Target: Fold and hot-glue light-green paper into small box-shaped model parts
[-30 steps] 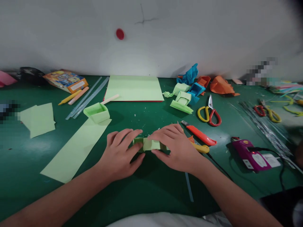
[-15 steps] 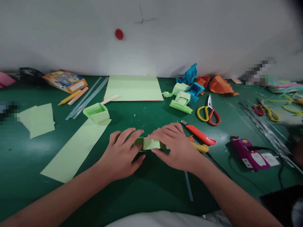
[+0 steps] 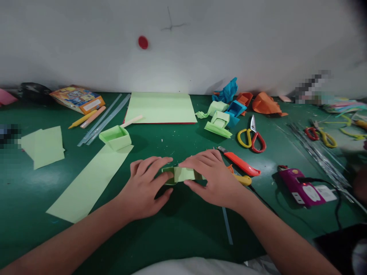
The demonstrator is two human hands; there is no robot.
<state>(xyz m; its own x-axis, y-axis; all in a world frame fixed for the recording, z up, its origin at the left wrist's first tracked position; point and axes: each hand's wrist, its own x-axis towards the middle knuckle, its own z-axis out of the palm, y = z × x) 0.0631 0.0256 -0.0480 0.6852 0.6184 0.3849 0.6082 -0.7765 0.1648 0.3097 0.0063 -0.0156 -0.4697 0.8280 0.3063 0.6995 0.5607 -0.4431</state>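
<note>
A small folded piece of light green paper (image 3: 183, 174) lies between my hands on the green table. Its right end is gripped by my right hand (image 3: 213, 179), with the thumb below and the fingers over the top. Around the left end, my left hand (image 3: 149, 185) has its fingers spread. Its index finger touches the paper, while the thumb stays apart. Partly hidden behind my right wrist is a yellow tool with a cord (image 3: 243, 180). An orange cutter knife (image 3: 242, 163) lies just beyond it.
Left are a green paper box (image 3: 116, 139), a long paper strip (image 3: 91, 187) and paper pieces (image 3: 48, 147). Green sheets (image 3: 160, 109) lie at the back. Right are folded paper pieces (image 3: 220, 120), scissors (image 3: 252, 137) and a purple power adapter (image 3: 304, 187). Another person's hand shows at the right edge.
My left hand has drawn slightly left, showing more of the paper's left end. My right hand keeps its grip. The whole view has shifted a little.
</note>
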